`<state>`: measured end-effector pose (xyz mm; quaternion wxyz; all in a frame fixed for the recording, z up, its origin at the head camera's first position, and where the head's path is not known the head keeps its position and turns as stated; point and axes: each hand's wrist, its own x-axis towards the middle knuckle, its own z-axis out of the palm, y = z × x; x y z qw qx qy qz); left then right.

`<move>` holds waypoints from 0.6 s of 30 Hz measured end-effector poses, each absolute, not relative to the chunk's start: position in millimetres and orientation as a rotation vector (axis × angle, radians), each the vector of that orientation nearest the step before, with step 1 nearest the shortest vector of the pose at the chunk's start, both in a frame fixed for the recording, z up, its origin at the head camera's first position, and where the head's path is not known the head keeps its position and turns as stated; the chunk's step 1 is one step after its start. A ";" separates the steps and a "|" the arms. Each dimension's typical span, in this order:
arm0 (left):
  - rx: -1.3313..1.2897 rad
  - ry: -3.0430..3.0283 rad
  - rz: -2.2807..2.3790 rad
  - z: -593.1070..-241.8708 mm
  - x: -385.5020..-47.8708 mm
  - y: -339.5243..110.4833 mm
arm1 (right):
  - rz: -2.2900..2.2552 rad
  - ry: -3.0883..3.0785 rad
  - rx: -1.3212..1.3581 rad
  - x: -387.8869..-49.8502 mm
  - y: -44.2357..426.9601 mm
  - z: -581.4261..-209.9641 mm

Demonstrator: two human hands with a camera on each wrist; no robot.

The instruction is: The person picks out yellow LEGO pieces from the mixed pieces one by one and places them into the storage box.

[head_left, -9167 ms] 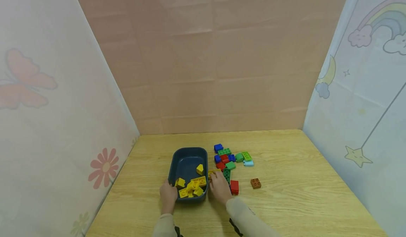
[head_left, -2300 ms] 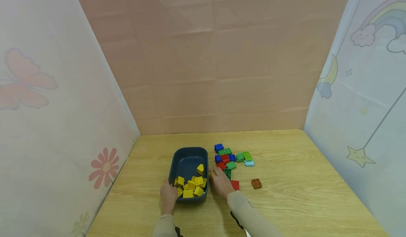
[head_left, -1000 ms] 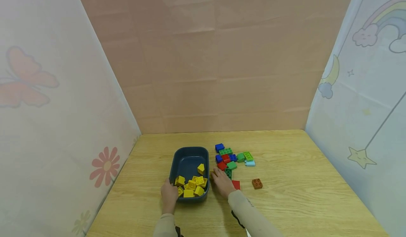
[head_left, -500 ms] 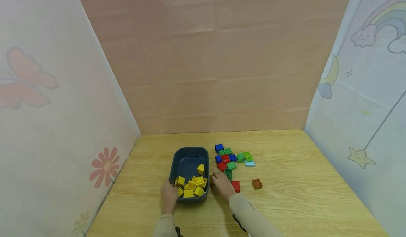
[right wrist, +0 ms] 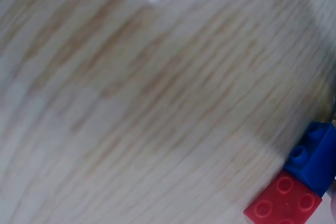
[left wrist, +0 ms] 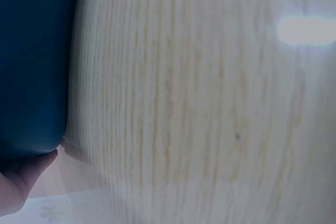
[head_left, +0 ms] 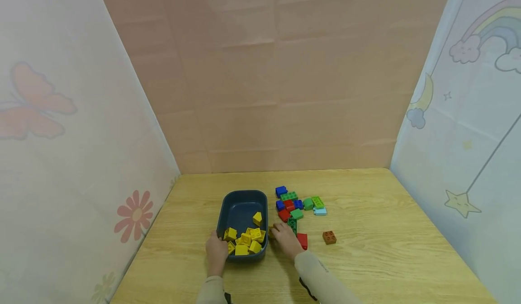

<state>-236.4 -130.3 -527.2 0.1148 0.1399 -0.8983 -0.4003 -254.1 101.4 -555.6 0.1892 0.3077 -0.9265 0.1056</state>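
A dark blue plastic bin (head_left: 240, 216) stands on the table, holding several yellow toy bricks (head_left: 245, 239), most of them heaped at its near end. My left hand (head_left: 217, 252) grips the bin's near left edge; in the left wrist view a fingertip (left wrist: 44, 162) lies against the bin wall (left wrist: 31, 66). Just outside the bin's right side, my right hand (head_left: 286, 241) has its fingers bent around a yellow brick (head_left: 271, 233), mostly hidden by them. In the right wrist view, a blue brick (right wrist: 313, 156) touches a red brick (right wrist: 283, 200); that hand is barely visible there.
Blue, green and red bricks (head_left: 289, 205) lie loosely grouped right of the bin, with a light blue brick (head_left: 320, 211) beside them. A brown brick (head_left: 329, 237) sits apart farther right. Fabric walls enclose the wooden table (head_left: 366, 231) left, right and behind.
Over the last second my right hand has drawn slightly nearer along the bin's side, the yellow brick with it. Since the oldest frame, the bin's yellow bricks have shifted and grown in number.
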 end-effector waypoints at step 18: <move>0.421 -2.634 -1.177 -527.8 -236.9 -129.8 | 0.405 -2.619 0.680 -254.2 100.9 -551.9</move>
